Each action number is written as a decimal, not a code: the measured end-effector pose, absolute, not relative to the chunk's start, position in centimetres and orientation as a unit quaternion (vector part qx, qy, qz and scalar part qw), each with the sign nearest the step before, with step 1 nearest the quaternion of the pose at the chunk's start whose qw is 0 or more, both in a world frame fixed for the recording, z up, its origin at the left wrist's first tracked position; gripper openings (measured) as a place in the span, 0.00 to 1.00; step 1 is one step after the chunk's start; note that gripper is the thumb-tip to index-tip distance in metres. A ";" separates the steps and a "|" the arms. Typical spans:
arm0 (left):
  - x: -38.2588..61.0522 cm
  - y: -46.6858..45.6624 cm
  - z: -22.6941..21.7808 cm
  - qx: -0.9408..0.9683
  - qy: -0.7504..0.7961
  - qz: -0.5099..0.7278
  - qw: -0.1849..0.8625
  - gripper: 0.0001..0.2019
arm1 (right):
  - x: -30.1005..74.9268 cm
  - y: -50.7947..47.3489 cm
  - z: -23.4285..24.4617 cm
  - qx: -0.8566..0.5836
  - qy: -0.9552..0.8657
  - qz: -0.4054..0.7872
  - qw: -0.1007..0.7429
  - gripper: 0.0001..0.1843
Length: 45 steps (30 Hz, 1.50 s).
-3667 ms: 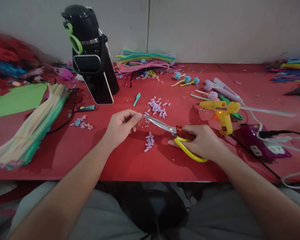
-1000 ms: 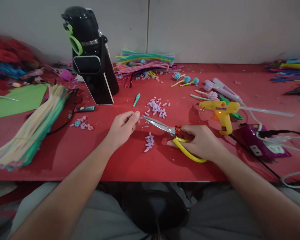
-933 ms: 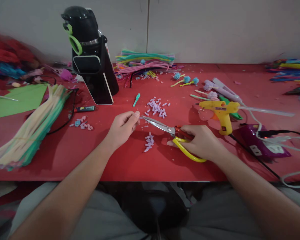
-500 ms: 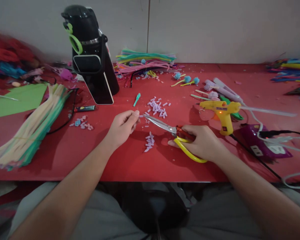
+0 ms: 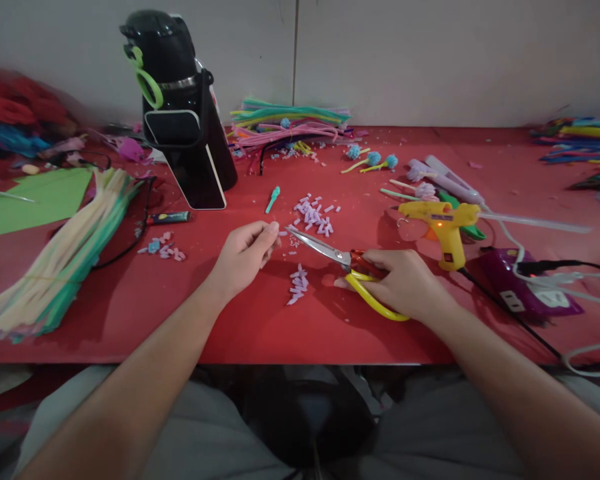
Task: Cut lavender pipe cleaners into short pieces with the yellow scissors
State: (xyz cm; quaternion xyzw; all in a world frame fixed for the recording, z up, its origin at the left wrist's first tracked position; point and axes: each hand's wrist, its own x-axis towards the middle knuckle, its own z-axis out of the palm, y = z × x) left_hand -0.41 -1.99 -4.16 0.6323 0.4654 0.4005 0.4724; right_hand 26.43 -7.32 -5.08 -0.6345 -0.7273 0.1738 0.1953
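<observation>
Between thumb and forefinger, my left hand (image 5: 250, 248) pinches a short lilac pipe cleaner piece (image 5: 283, 233). My right hand (image 5: 405, 283) grips scissors (image 5: 325, 249) with yellow and red handles. Their blade tips are close together, right by the end of the held piece. Just behind the blades lies a loose pile of cut lilac pieces (image 5: 314, 213). A smaller group of lilac pieces with tapered ends (image 5: 299, 285) rests in front of them. Tiny lilac trimmings (image 5: 293, 245) are scattered under the tips. Farther back is a small teal twisted piece (image 5: 273, 199).
A black bottle (image 5: 170, 67) with a phone (image 5: 200, 173) against it stands at back left. Bundled pipe cleaners (image 5: 65, 260) lie left. To the right are a yellow glue gun (image 5: 447, 223), its light on, and a purple power strip (image 5: 530, 283) with cables.
The scissor handles have drawn slightly closer together in my right hand. My left hand keeps its pinch at nearly the same spot. The whole view has shifted a little.
</observation>
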 end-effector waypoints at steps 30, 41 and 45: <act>-0.4 -2.1 -4.1 0.651 0.464 0.403 0.446 0.19 | 26.4 -7.6 -4.7 -0.627 -0.732 0.188 0.190 0.35; -0.3 -2.2 -4.1 0.649 0.468 0.397 0.448 0.18 | 26.2 -7.4 -4.8 -0.636 -0.717 0.187 0.212 0.36; -0.8 -2.7 -3.7 0.702 0.471 0.368 0.387 0.17 | 26.2 -7.5 -4.7 -0.643 -0.702 0.204 0.230 0.35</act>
